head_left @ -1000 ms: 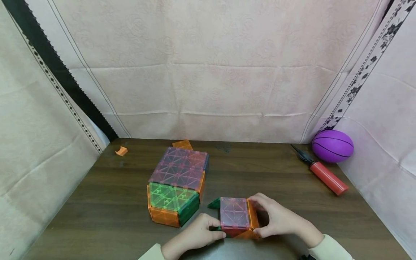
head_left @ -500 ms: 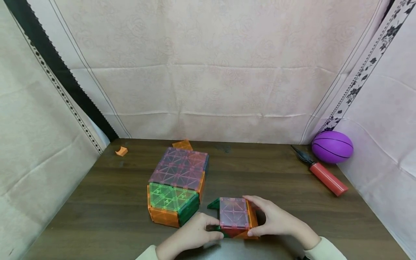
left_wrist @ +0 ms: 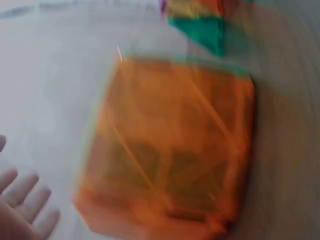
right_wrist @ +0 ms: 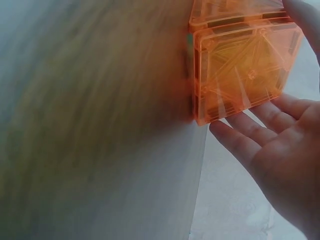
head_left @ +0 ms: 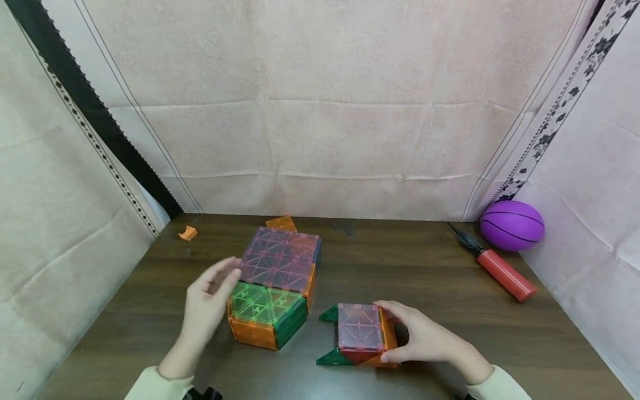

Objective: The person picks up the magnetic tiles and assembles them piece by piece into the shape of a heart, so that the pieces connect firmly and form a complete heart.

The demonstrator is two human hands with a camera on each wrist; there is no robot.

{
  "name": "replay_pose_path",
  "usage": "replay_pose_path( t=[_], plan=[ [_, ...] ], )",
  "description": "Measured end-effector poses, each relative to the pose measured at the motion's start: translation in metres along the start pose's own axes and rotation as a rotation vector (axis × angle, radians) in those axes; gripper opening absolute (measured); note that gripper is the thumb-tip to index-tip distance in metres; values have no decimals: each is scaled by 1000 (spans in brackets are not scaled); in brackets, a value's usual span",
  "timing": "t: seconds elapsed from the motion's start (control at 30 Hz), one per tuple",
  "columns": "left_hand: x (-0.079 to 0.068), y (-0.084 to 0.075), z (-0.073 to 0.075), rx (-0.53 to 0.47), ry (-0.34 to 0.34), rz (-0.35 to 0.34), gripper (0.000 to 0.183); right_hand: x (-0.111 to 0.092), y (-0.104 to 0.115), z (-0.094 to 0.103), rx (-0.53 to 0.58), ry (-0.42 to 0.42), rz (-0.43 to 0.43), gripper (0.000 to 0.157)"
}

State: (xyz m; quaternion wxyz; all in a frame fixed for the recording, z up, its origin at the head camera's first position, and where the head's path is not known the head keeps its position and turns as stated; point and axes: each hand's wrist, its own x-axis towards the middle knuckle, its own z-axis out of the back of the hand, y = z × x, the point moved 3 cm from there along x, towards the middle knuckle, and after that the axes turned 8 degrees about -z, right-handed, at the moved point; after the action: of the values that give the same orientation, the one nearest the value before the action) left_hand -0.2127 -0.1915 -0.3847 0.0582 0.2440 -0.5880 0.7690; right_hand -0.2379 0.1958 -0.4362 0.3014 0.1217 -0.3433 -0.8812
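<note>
A small block of translucent magnetic tiles (head_left: 360, 326), with a purple top and orange right side, sits at the front of the table. My right hand (head_left: 427, 336) grips its right side, the thumb at the near corner and fingers at the far one. Two green triangle tiles (head_left: 334, 358) jut from its left side. To the left stands a larger magnetic-tile box (head_left: 280, 258), purple and green on top with orange and green walls. My left hand (head_left: 207, 300) is beside its left edge, fingertips right at the purple top. The left wrist view is blurred and shows the left fingers (left_wrist: 31, 200) spread.
An orange tile (head_left: 281, 223) shows behind the larger box. A small orange curved piece (head_left: 188, 233) lies at the back left. At the right are a red hand pump (head_left: 505, 273) and a purple ball (head_left: 512, 225). Pale cloth (head_left: 320, 139) hangs around the wooden table.
My left hand has let go of the small block's near green triangle and moved up and left to the larger box. My right hand shifted slightly left, then stayed on the small block.
</note>
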Motion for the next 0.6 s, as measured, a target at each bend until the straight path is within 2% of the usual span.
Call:
replay_pose_path(
  t=[0.07, 0.13, 0.2, 0.27, 0.4, 0.6],
  plan=[
    [6, 17, 6, 3, 42, 138, 52, 0, -1, 1, -8, -2, 2, 88],
    [10, 34, 8, 21, 136, 259, 67, -1, -1, 1, -8, -1, -2, 88],
    [11, 49, 6, 27, 228, 346, 77, -1, -1, 1, -11, 1, -4, 88],
    [12, 61, 4, 17, 284, 408, 81, -1, -1, 1, -5, 5, -6, 88],
    [15, 75, -2, -34, 317, 475, 81, -2, -1, 0, 14, 18, -8, 87],
    [21, 80, -7, -130, 307, 468, 76, -3, 0, -1, 14, 28, -17, 86]
  ],
)
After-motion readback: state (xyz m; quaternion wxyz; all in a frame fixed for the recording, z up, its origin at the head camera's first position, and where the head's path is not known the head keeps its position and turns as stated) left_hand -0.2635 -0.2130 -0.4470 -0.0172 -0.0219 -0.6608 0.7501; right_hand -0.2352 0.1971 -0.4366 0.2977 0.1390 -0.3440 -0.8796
